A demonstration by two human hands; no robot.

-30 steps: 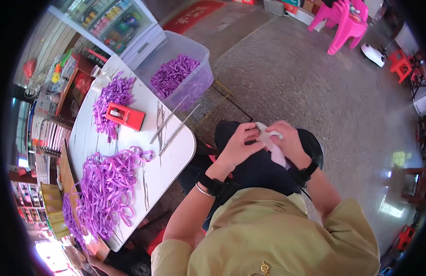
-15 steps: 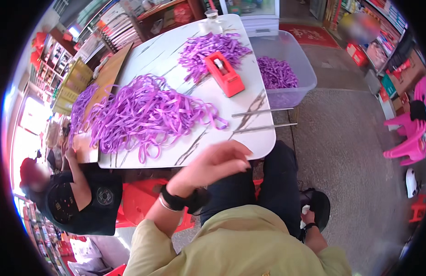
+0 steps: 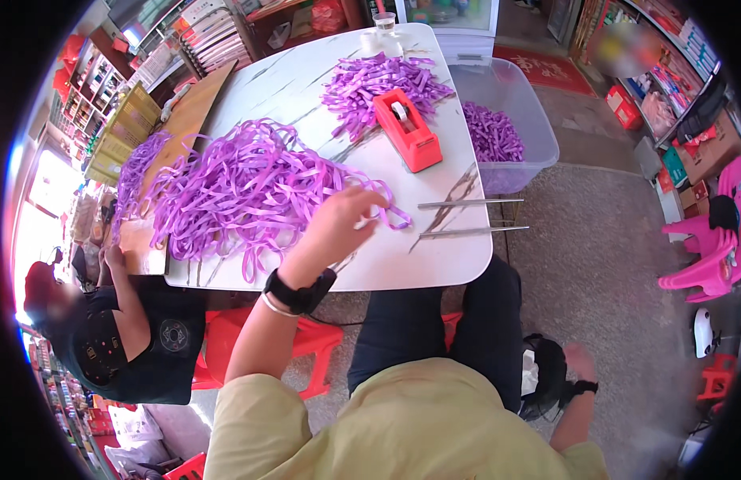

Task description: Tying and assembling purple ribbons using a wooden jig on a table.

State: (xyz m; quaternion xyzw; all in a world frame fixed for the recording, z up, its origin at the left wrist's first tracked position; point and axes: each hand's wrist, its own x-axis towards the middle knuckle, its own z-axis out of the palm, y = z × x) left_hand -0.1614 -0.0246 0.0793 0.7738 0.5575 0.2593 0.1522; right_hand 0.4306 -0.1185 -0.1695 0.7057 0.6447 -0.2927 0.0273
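From where I steer, the biggest thing in the head view is the white marble-patterned table [image 3: 450, 260], set in front of my seated legs. Off to my left a co-worker [image 3: 134, 336] sits by a wooden board [image 3: 140, 252], where more purple ribbon trails down. A clear plastic tub [image 3: 506, 176] stands beyond the table's right edge, partly filled with short purple ribbon pieces [image 3: 492, 134].

On the tabletop the tangled ribbon heap [image 3: 234, 188] sprawls across the left half, its loops spilling onto the board. Farther off lies a smaller pile of ribbon strips [image 3: 374, 84], with the red tape dispenser [image 3: 418, 148] against its near right side. Two thin metal rods [image 3: 466, 202] lie roughly parallel, jutting past the right edge.

My left hand [image 3: 342, 224] is at the heap's right end, beside a stray ribbon loop [image 3: 400, 218]. Its fingers curl loosely, thumb apart from them; whether a fingertip touches ribbon I can't tell. My right hand [image 3: 579, 362] hangs low, beside a black bag [image 3: 550, 370] with something white in it; it is too blurred for me to tell its grip.

I judge the step in hand to be picking ribbon from the heap. The next move calls for a light pinch on one strand, drawn clear without dragging its neighbours.
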